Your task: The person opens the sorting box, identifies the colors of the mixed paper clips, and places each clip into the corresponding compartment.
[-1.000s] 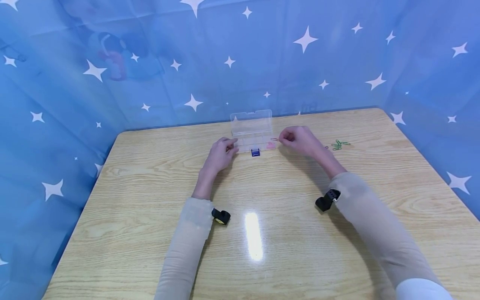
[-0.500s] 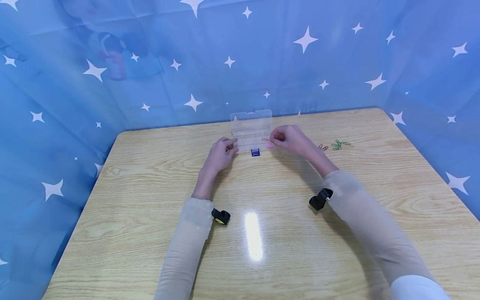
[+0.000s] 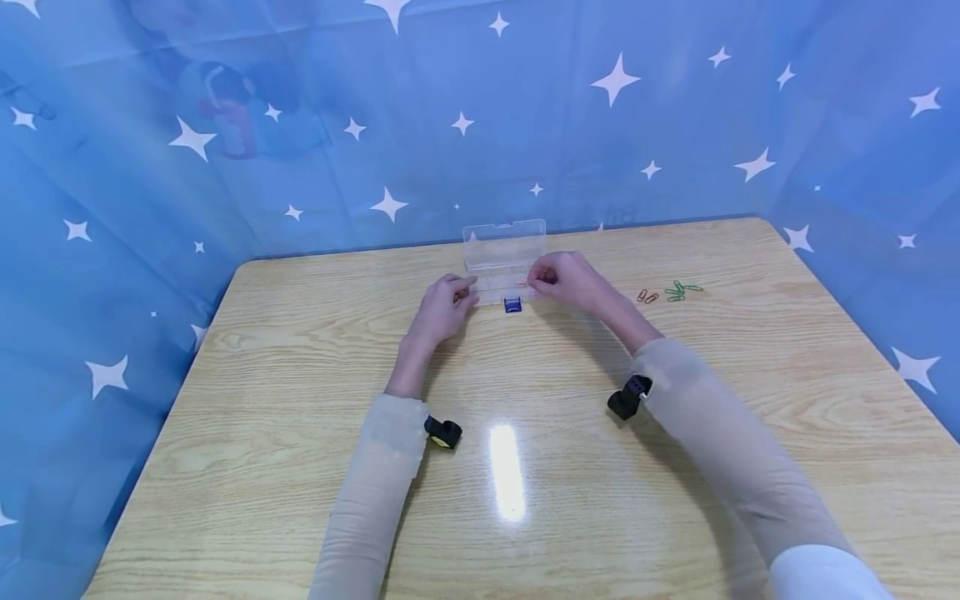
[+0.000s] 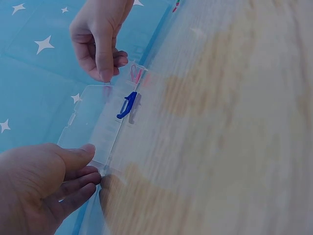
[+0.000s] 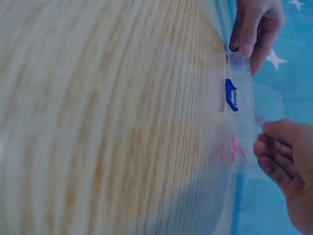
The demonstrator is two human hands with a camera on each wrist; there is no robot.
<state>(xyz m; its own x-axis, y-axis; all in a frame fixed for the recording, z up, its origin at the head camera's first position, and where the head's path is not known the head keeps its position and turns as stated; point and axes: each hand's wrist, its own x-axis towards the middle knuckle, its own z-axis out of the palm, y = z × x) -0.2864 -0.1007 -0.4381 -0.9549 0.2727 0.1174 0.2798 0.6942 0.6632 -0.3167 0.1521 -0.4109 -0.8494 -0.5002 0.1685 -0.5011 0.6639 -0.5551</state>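
A clear plastic compartment box (image 3: 491,287) stands near the table's back edge, its lid (image 3: 510,243) raised behind it. My left hand (image 3: 444,308) holds the box's left end, thumb on top and fingers along the side, as the left wrist view shows. Over the box's right part, my right hand (image 3: 573,279) pinches a red paper clip (image 3: 521,285), mostly hidden by the fingertips in the wrist views. Pink paper clips (image 4: 136,74) lie in the compartment at the right end. On the box's front side is a blue latch (image 3: 512,305).
To the right of the box, two red paper clips (image 3: 647,297) lie on the wooden table (image 3: 300,375). Several green paper clips (image 3: 680,291) are just beyond them. A blue star-patterned curtain (image 3: 420,100) hangs behind the table.
My right hand has moved left with the red paper clip, from beside the box to over its compartments. My left hand stays at the box's left end.
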